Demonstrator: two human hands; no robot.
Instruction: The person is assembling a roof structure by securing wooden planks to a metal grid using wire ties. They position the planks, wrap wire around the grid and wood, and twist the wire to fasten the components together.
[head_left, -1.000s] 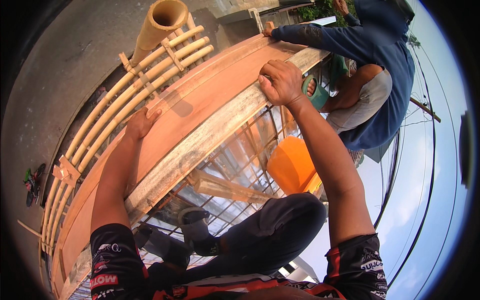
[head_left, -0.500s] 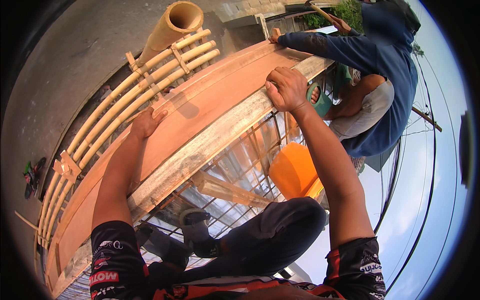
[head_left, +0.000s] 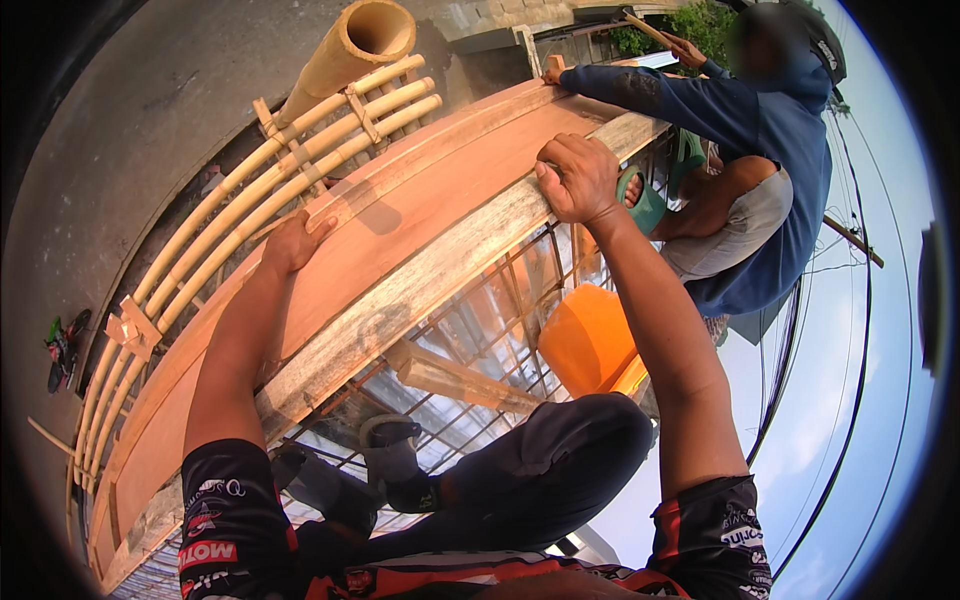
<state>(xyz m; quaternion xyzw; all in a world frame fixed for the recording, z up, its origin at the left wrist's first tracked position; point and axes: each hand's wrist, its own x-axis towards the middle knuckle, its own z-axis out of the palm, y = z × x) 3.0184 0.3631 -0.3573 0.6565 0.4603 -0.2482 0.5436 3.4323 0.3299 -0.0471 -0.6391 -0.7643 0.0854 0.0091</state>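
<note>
A long form of reddish plywood point(head_left: 430, 190) runs diagonally in front of me, with a wooden rail point(head_left: 440, 143) along its far side and a pale, weathered timber beam point(head_left: 400, 290) along its near side. My left hand point(head_left: 293, 245) is closed over the far rail, its thumb lying on the inner side. Farther right, my right hand point(head_left: 578, 178) wraps over the top of the timber beam, fingers curled and partly hidden. Both arms are stretched out, and the plywood lies between my hands.
Bamboo scaffolding point(head_left: 240, 210) and a thick bamboo pole point(head_left: 330, 70) stand beyond the form. A co-worker point(head_left: 760, 190) squats at right, holding a wooden handle point(head_left: 650, 30). Steel rebar mesh point(head_left: 480, 350), an orange container point(head_left: 588, 340) and a wood offcut point(head_left: 460, 380) lie below. Overhead wires point(head_left: 865, 330) hang right.
Both my hands keep their grips, almost unmoved. The co-worker's head has shifted slightly, and the view has moved a little.
</note>
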